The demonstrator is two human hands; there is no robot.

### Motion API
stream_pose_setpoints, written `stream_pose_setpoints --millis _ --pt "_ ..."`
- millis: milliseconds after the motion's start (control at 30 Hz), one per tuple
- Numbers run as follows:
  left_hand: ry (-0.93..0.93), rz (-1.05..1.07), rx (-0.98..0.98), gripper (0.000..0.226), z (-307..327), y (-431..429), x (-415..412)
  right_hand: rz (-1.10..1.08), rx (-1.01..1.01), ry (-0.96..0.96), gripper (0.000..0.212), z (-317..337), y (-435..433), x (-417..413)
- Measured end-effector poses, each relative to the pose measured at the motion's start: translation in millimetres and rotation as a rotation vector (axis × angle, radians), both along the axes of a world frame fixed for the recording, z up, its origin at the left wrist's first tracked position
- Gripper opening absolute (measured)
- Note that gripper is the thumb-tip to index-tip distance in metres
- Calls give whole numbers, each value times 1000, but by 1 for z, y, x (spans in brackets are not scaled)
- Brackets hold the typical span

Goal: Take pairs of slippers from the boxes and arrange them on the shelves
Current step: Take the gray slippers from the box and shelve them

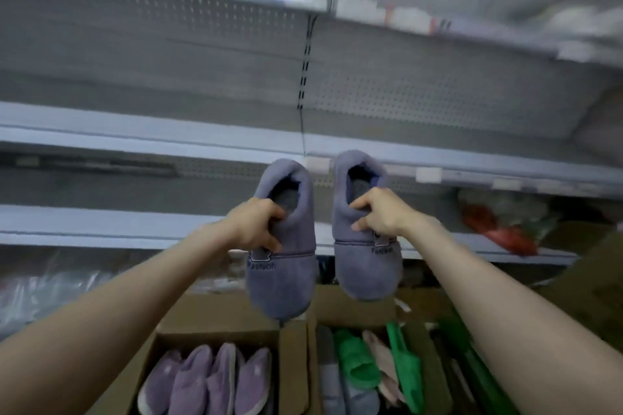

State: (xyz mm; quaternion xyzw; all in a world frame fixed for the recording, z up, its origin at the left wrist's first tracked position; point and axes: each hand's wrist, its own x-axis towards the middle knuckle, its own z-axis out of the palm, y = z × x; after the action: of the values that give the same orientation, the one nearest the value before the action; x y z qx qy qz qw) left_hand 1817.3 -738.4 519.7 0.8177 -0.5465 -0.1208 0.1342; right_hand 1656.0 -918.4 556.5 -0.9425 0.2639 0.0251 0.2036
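At the bottom left, a cardboard box (215, 335) holds a row of purple slippers (202, 377). Above it the left hand (254, 227) has its fingers curled round the collar of one grey-blue slipper (283, 283), toe hanging down. It's up in the air in front of the shelves (135, 141), not on any of them. Just beside it, the right hand (384, 216) pinches the second grey-blue slipper (367, 273) the same way. Below sits another box (357, 308) with green slippers (357, 367) — and a red packet (499, 232) lies on the shelf far right.
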Motion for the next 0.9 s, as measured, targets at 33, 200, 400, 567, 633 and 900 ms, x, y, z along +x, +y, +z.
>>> stream_pose_setpoints --millis 33,200,400,567,633,900 --pt "-26 -12 -30 28 29 -9 -13 -4 -19 -27 9 31 -7 -16" --pt "-150 -61 -182 29 160 -50 -63 -49 -151 -162 9 161 -39 -78" --pt "-260 -117 -295 39 261 -99 -76 -92 -255 -292 38 258 -74 -105" --pt "-318 -149 -356 29 299 -162 -55 -142 -349 -357 39 290 -123 -88" --pt "-324 -162 -372 28 309 -188 -49 -157 -355 -370 39 296 -140 -82" --pt "-312 -232 -493 21 348 -278 -47 -253 -350 -347 5 326 -215 -80"
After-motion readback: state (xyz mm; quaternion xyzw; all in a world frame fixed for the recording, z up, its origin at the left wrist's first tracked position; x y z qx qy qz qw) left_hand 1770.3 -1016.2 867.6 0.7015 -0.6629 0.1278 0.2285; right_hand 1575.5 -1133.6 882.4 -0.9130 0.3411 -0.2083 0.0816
